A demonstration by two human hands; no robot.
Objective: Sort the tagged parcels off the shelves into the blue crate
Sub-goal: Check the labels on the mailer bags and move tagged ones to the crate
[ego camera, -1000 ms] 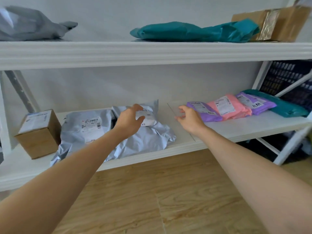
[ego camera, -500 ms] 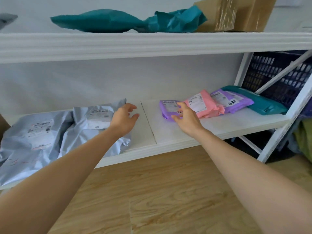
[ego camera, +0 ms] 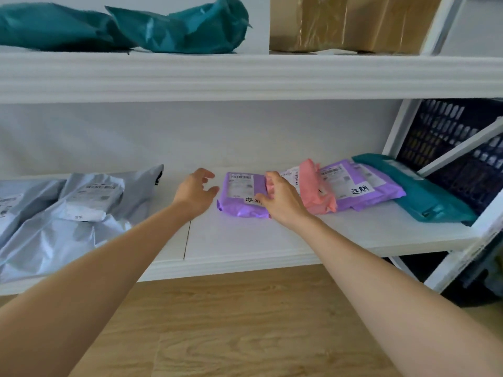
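On the lower white shelf board (ego camera: pixel 272 240), head view: small purple poly mailer (ego camera: pixel 241 198) with a printed label and a handwritten white tag lies flat, mid-shelf. Right hand (ego camera: pixel 281 201) sits on its right edge, thumb over the handwritten tag, fingers curved where the pink poly mailer (ego camera: pixel 317 193) overlaps it; can't tell if it pinches either mailer or only touches. Left hand (ego camera: pixel 194 193) is just left of the purple mailer over bare shelf, fingers loosely spread, wide, holding nothing, thumb tip near the mailer's left edge. Pink mailer leans on a second, larger purple poly mailer (ego camera: pixel 364 186), also hand-tagged, which overlaps a teal poly mailer (ego camera: pixel 427 200) at the shelf's right end. Crumpled grey poly mailers (ego camera: pixel 81 213) with printed labels fill the left part of the shelf. Dark blue perforated plastic crate (ego camera: pixel 446 137) stands behind the white shelf frame at far right, well apart from both hands. Upper white shelf (ego camera: pixel 245 77) carries two teal poly bags (ego camera: pixel 185 28) and a taped brown cardboard box (ego camera: pixel 348 23). Light wooden floor (ego camera: pixel 245 322) below.
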